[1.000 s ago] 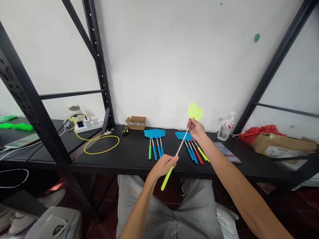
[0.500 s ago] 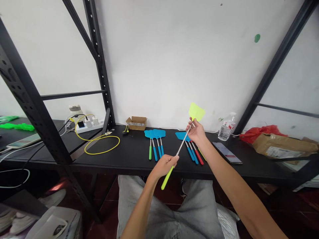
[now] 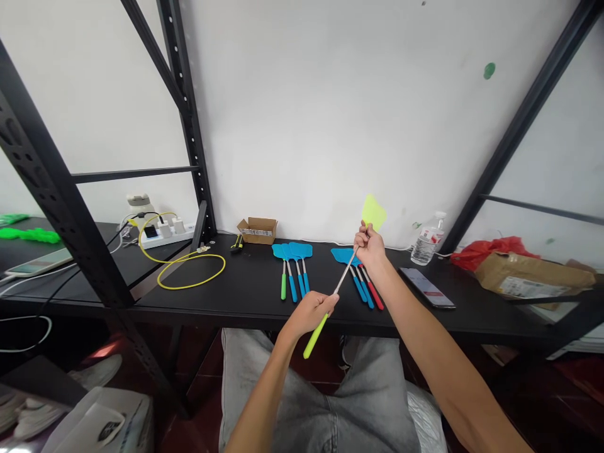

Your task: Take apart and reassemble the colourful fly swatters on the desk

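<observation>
A yellow-green fly swatter (image 3: 375, 212) with a metal rod is held at a slant above the table's front edge. My left hand (image 3: 311, 313) is closed around the rod just above the yellow-green grip. Farther up, my right hand (image 3: 369, 244) is closed on the rod below the flat head, covering the part where they join. Several blue-headed fly swatters (image 3: 292, 251) lie side by side left of my hands, one with a green grip. Behind my right hand lies another group of blue-headed swatters (image 3: 343, 255), with blue and red grips; my hand and forearm partly cover them.
Along the wall stand a small open cardboard box (image 3: 257, 231) and a water bottle (image 3: 429, 239). A phone (image 3: 427, 288) lies right of my forearm, near a brown package (image 3: 533, 275). A yellow cable (image 3: 191, 286) loops at the left beside a power strip (image 3: 170, 234). Black shelf posts (image 3: 189, 119) flank the table.
The swatter's head has turned and looks narrower. My right hand's fingers have curled further round the rod. My left hand stays in nearly the same place, and the view has shifted slightly.
</observation>
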The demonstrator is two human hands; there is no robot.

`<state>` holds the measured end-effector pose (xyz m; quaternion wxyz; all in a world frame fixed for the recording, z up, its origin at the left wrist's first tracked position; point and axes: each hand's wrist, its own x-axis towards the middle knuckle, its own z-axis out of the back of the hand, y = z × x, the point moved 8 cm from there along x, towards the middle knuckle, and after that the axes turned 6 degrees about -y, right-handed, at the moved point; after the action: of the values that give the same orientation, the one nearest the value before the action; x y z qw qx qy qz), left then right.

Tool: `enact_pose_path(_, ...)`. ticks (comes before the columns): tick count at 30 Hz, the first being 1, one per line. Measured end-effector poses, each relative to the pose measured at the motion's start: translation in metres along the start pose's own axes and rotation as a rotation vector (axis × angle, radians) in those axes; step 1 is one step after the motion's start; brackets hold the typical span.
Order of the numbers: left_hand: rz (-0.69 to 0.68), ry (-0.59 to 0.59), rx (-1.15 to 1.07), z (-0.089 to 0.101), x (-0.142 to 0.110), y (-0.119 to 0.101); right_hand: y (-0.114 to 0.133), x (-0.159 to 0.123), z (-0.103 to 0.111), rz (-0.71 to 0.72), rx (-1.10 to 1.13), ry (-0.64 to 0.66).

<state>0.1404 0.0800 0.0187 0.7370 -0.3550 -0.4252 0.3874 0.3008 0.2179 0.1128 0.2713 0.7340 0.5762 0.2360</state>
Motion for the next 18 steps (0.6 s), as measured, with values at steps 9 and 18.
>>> enact_pose_path(9,0.043,-0.105,-0.088,0.009,0.005,0.008,-0.07,-0.07,0.005,-0.147,-0.192,0.228)
enact_pose_path(18,0.059,-0.099,-0.137,0.006,0.009,0.013,-0.074,-0.065,0.013,-0.151,-0.234,0.096)
